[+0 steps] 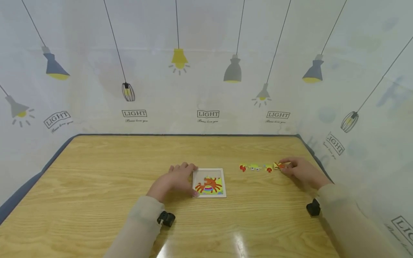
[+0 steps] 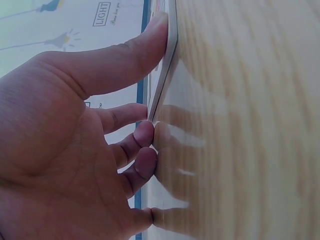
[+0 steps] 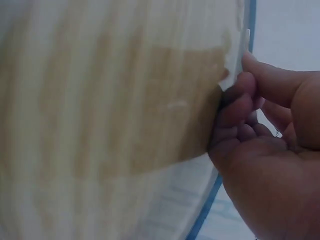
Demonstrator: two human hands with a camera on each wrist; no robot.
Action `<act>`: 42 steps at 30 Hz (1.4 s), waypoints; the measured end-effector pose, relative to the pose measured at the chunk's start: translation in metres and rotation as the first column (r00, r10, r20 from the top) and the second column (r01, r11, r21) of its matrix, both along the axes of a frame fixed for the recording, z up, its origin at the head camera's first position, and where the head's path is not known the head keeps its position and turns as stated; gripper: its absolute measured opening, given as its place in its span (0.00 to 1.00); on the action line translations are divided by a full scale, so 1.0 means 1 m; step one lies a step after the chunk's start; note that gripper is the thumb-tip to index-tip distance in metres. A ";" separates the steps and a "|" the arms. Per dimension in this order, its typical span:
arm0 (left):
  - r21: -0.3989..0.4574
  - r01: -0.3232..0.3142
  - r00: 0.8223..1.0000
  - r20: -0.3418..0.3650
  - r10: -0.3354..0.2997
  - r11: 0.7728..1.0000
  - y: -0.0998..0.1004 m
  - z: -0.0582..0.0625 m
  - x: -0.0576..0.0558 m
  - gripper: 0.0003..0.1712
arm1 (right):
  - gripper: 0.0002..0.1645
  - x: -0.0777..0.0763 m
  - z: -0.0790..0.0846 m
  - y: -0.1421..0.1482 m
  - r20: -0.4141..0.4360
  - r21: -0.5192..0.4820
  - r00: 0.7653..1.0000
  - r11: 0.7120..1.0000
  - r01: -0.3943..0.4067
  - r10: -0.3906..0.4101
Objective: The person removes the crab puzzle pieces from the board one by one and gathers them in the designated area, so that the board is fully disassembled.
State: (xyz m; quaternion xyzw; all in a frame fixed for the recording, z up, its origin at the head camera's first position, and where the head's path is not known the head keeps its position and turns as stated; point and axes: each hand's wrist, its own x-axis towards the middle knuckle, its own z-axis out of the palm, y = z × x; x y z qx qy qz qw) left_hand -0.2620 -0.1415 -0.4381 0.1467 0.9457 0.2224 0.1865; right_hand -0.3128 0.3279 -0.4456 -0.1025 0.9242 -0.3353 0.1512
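the left hand, fingers spread, holds a white square puzzle frame while the right hand pinches a flat red-and-yellow piece, seemingly picking it up, probably needing a leftward carry next.

On the white wall covering with printed grey, blue and yellow hanging lamps, the black framed word "LIGHT" is repeated several times. Under it stands a small black script line, where only "love you" is readable. Farther right, a pale blue letter, seemingly "H", appears faintly.
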 end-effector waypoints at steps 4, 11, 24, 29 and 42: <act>-0.001 -0.004 1.000 -0.004 0.004 1.000 0.000 0.002 0.001 0.53 | 0.30 -0.002 -0.001 0.002 0.023 -0.022 1.000 1.000 0.004 -0.003; 0.004 -0.003 1.000 -0.004 0.003 1.000 -0.001 -0.003 -0.002 0.53 | 0.30 -0.006 -0.007 0.002 0.053 -0.056 0.999 0.998 0.004 -0.001; -0.005 0.007 1.000 -0.002 -0.007 1.000 0.000 0.000 -0.001 0.54 | 0.29 -0.002 -0.006 0.001 0.064 -0.098 0.998 0.995 0.003 0.004; 0.002 0.005 1.000 0.006 -0.005 1.000 -0.001 0.001 -0.001 0.53 | 0.27 -0.002 -0.004 0.000 0.064 -0.087 0.998 0.996 0.008 -0.002; 0.016 0.001 1.000 0.013 -0.001 1.000 0.000 0.003 0.002 0.52 | 0.23 0.003 -0.004 -0.001 0.019 -0.014 1.000 1.000 0.014 -0.014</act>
